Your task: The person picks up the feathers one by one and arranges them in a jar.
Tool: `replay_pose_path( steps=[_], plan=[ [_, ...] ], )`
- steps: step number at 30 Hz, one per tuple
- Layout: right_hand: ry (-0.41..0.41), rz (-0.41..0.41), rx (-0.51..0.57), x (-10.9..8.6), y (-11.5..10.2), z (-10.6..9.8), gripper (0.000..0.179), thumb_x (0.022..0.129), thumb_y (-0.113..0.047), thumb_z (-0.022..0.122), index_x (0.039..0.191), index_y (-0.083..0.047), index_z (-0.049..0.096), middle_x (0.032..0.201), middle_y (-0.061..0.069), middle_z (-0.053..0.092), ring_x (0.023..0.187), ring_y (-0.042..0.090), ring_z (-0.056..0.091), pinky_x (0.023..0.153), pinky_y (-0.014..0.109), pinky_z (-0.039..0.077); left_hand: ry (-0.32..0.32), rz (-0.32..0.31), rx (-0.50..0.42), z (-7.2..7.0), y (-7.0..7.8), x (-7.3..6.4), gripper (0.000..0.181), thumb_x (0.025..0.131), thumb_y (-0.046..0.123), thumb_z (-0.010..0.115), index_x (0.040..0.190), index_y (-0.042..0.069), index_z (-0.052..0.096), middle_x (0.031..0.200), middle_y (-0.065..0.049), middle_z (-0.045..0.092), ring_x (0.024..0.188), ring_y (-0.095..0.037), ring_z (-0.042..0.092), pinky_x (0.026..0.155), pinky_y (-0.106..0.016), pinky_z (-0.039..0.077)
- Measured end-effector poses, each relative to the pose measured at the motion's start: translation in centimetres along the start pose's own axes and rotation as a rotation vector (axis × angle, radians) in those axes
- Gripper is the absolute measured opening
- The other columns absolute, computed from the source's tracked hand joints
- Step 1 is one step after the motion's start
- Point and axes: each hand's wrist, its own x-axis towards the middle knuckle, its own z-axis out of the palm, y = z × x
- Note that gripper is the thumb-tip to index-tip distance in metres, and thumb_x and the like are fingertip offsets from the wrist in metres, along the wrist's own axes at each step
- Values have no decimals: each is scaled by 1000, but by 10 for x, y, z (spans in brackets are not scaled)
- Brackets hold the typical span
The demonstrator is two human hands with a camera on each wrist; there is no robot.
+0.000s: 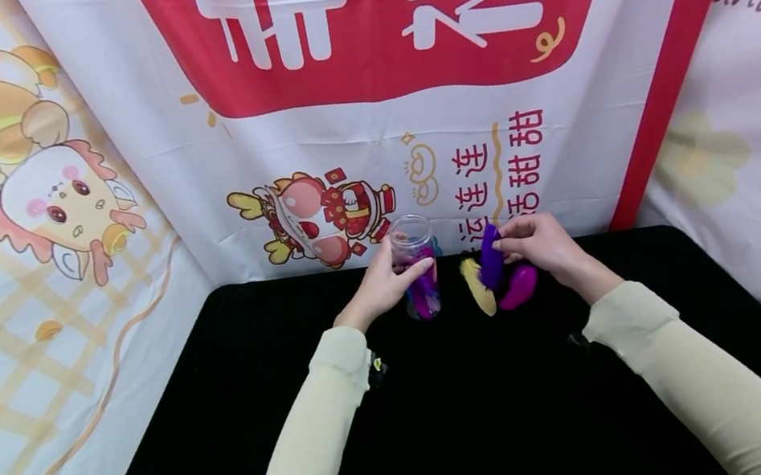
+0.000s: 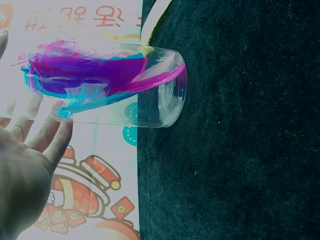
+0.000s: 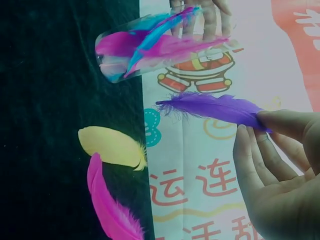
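My left hand (image 1: 381, 282) grips a clear plastic jar (image 1: 411, 231) near its upper part, fingers behind and thumb in front. Inside it are several feathers (image 2: 95, 75) in purple, magenta, blue and pale pink. The jar's mouth is uncovered. To its right, my right hand (image 1: 538, 244) pinches a purple feather (image 3: 215, 109) by one end between thumb and fingers; the feather's fluffy end points away from the hand. Below it on the black cloth lie a yellow feather (image 3: 111, 145) and a magenta feather (image 3: 111, 202), close together.
A black cloth (image 1: 508, 414) covers the table. Right behind its far edge hangs a white and red printed cloth (image 1: 336, 130). Patterned cloths hang at the left (image 1: 58, 331) and right (image 1: 745, 178) sides.
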Motion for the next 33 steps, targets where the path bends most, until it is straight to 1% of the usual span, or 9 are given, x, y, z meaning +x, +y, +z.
replay_pose_path(
  steps=[3,9,14,20,22,24,28,30,33],
  plan=[
    [12,-15,18,1,-3,1,31,95,-11,74,118,9,68,104,7,75,82,17,73,79,32,61,-1,-4,-1,0,1,0,78,93,48,74,149,9,36,133,-8,58,120,-24,62,106,-44,49],
    [18,-65,28,1,-10,3,29,95,-10,73,116,9,68,99,4,78,81,17,74,76,29,61,6,-10,6,0,1,0,71,93,48,74,145,18,37,132,-7,58,121,-24,62,106,-43,49],
    [24,-108,49,0,-17,4,27,94,-8,74,113,11,68,95,3,78,79,17,74,76,29,61,6,6,10,0,0,0,70,94,47,74,145,15,37,131,-6,59,120,-23,62,106,-42,49],
    [26,-125,95,-1,-26,5,30,94,-7,75,115,13,66,93,2,78,78,17,75,75,29,61,6,7,6,1,0,-1,68,94,47,73,144,17,38,131,-6,59,120,-22,62,106,-41,50],
    [33,-124,97,-2,-29,5,30,94,-8,75,114,12,66,93,1,78,78,17,75,72,28,60,7,6,9,1,0,-1,69,94,46,73,145,15,38,132,-6,58,121,-22,62,106,-41,49],
    [48,-128,87,-1,-31,5,29,93,-10,76,113,10,68,91,0,78,76,15,75,66,25,57,8,5,11,1,0,-2,72,94,46,73,147,12,37,132,-7,58,122,-23,62,106,-41,49],
    [80,-163,60,0,-36,6,27,93,-12,77,111,7,70,88,-1,78,73,14,74,57,24,53,11,5,13,2,0,-2,77,94,45,74,149,7,36,134,-8,57,122,-24,61,107,-41,49],
    [92,-185,58,1,-40,7,27,92,-11,77,109,8,70,86,-1,78,72,14,74,58,23,54,12,5,13,2,0,-2,76,94,45,74,149,8,36,133,-7,56,122,-23,62,106,-41,49],
    [91,-223,62,2,-45,10,26,92,-8,77,108,10,68,86,-1,78,73,16,75,63,24,58,12,9,9,1,1,-2,76,94,45,74,149,8,36,132,-7,58,122,-23,62,106,-41,50]
  ],
)
